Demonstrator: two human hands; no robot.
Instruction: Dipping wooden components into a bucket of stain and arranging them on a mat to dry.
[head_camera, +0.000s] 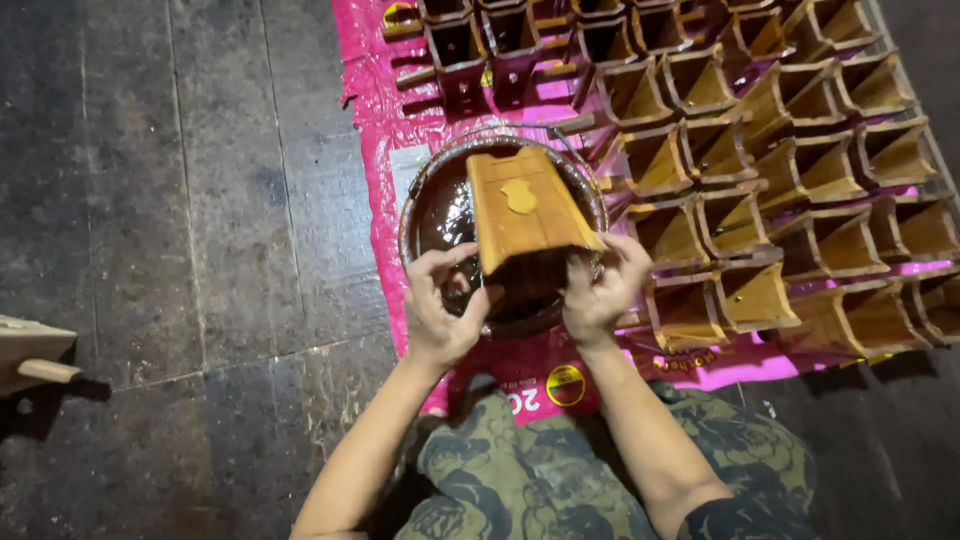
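Wooden box, tapered and open at its near end, was held above a round bowl of dark glossy liquid near the middle of the view. Its flat top face was honey-coloured, with a small yellowish patch at the centre.

Largest in the scene was the dark floor of worn planks, which filled the left half. On it lay a bright pink plastic sheet, spread from the upper middle across to the right edge. Rows of stained wooden boxes of the same tapered shape stood close together on that sheet, filling the upper right; those at the top were darker in tone. The bowl rested on the sheet just left of these rows. A pale, unstained wooden piece lay well apart at the far left edge. The person's lap, in dark green patterned cloth, filled the bottom centre.

Both hands gripped the near end of the box. The left hand curled around its lower left corner, fingers closed on the edge. The right hand clasped the lower right corner, thumb and fingers pinching the wood. The box extended away from the hands, over the bowl.
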